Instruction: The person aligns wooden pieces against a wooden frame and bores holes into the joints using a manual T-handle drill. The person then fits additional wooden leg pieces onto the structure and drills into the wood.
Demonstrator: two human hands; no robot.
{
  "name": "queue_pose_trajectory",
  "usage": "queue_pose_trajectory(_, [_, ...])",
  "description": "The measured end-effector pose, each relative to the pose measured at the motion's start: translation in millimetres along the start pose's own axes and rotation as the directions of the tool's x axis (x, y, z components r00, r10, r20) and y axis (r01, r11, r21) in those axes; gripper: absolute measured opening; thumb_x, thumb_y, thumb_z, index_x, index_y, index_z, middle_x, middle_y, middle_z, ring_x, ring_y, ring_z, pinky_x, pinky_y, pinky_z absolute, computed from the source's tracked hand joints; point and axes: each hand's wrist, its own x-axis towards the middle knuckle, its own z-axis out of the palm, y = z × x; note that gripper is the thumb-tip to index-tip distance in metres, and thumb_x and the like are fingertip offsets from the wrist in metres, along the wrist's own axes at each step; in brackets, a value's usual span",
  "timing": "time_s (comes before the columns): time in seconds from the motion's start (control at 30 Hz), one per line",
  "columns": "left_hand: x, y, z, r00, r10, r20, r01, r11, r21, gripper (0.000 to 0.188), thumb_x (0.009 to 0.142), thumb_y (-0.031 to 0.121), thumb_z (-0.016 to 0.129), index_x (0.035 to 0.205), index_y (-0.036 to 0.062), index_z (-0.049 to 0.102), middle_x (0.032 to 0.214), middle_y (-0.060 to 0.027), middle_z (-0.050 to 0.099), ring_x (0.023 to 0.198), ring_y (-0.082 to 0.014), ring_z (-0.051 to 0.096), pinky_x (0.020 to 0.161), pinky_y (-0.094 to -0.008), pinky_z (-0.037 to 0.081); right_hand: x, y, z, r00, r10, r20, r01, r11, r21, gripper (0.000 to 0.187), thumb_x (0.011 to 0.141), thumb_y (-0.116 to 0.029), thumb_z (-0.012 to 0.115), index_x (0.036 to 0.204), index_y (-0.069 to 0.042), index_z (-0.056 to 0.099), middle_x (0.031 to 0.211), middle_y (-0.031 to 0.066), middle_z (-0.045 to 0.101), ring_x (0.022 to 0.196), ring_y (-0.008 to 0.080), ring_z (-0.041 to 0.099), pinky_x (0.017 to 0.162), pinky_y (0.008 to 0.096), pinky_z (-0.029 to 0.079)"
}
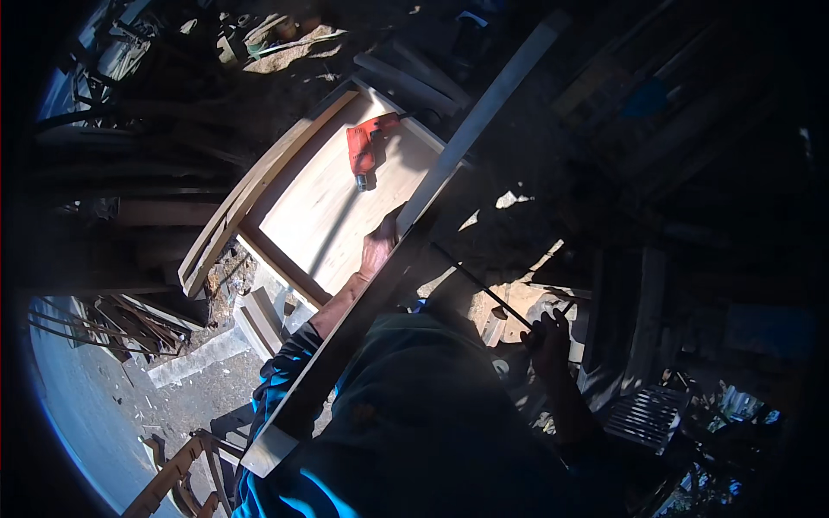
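A long wooden board runs diagonally across my view, from the far right down to the lower left in front of my body. About midway along it, my left hand is closed on the board's left edge; its fingertips are partly hidden. In deep shade at the right, my right hand is closed round the end of a thin dark rod-like tool. That tool slants up and left toward the board. Its exact kind cannot be made out. Beyond my left hand, a red power drill lies on a pale framed wooden panel.
Curved wooden strips edge the panel's left side. Short wooden blocks stand at its near corner. Scrap wood is piled at the left, and a wooden chair-like frame stands lower left. A slatted grey object sits lower right.
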Motion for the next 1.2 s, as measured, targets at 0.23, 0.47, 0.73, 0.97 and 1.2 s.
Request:
queue_pose_trajectory(0.23, [6,6,-6,0.999,-0.007,0.041,0.009,0.999,-0.049,0.057,0.078,0.022,0.066,0.124,-0.0050,0.046,0.090,-0.0246,0.065,0.078,-0.0381,0.068,0.070,-0.0413,0.054,11,47,-64,0.501,-0.513,0.697,0.802,-0.026,-0.596,0.059,0.083,-0.002,0.056,0.138,0.006,0.035,0.143,0.0288,0.034,0.134,0.0448,0.032,0.111,0.0484,0.028])
queue_pose_trajectory(0.47, [4,16,-3,0.995,-0.085,0.047,0.084,0.996,0.032,0.057,0.080,0.021,0.069,0.127,-0.0004,0.045,0.090,-0.0220,0.066,0.081,-0.0376,0.068,0.069,-0.0417,0.055,14,1,-60,0.297,-0.445,0.845,0.529,-0.660,-0.534,0.064,0.080,-0.031,0.074,0.135,-0.009,0.049,0.112,0.0187,0.055,0.100,0.0342,0.053,0.081,0.0456,0.042])
queue_pose_trajectory(0.73, [-3,-13,-9,0.984,-0.069,0.165,0.082,0.994,-0.074,0.046,0.086,0.021,0.062,0.127,0.0036,0.048,0.108,-0.0188,0.060,0.087,-0.0327,0.067,0.074,-0.0383,0.055,26,-29,-29,-0.085,-0.340,0.936,0.630,-0.746,-0.214,0.053,0.075,-0.059,0.066,0.102,-0.013,0.067,0.094,0.0090,0.057,0.089,0.0253,0.054,0.097,0.0518,0.037])
queue_pose_trajectory(0.97, [7,-36,-5,0.947,0.006,0.322,0.002,1.000,-0.023,0.042,0.093,0.023,0.055,0.129,0.0042,0.046,0.119,-0.0178,0.056,0.091,-0.0292,0.065,0.075,-0.0359,0.054,36,17,-21,0.914,0.266,0.307,-0.208,0.956,-0.208,0.064,0.098,-0.052,0.040,0.063,-0.003,0.062,0.049,0.0050,0.048,0.040,0.0146,0.039,0.051,0.0331,0.045])
queue_pose_trajectory(1.2, [-8,-43,1,0.959,0.070,0.273,-0.104,0.988,0.114,0.035,0.093,0.022,0.055,0.124,0.0065,0.051,0.122,-0.0172,0.054,0.093,-0.0282,0.065,0.076,-0.0349,0.054,-6,7,-22,0.964,0.187,0.189,-0.181,0.982,-0.045,0.052,0.094,-0.027,0.057,0.140,-0.018,0.035,0.112,0.0206,0.052,0.069,0.0207,0.062,0.070,0.0410,0.056])
